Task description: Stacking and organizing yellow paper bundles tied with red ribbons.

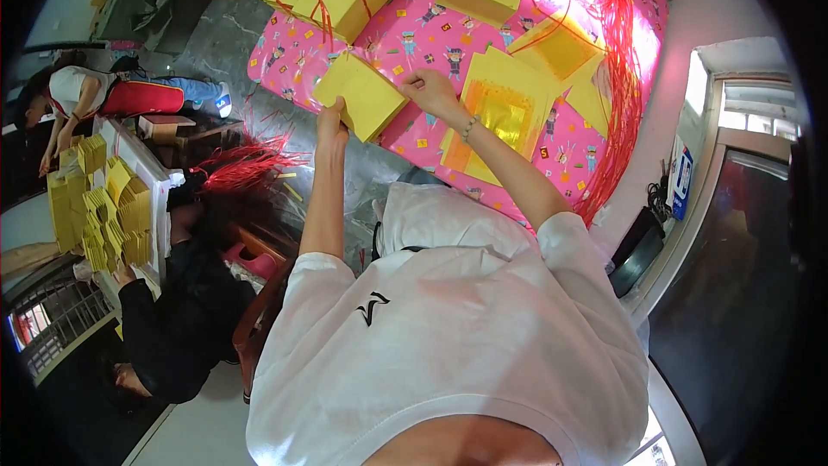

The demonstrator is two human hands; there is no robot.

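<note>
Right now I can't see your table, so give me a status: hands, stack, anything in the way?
Left hand and right hand both gripping yellow paper stack, held above pink patterned cloth. Loose yellow sheets just right. Red strings farther right, apart.

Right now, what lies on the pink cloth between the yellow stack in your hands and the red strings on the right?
In the head view, loose yellow sheets lie there, between the held stack and the red strings.
</note>
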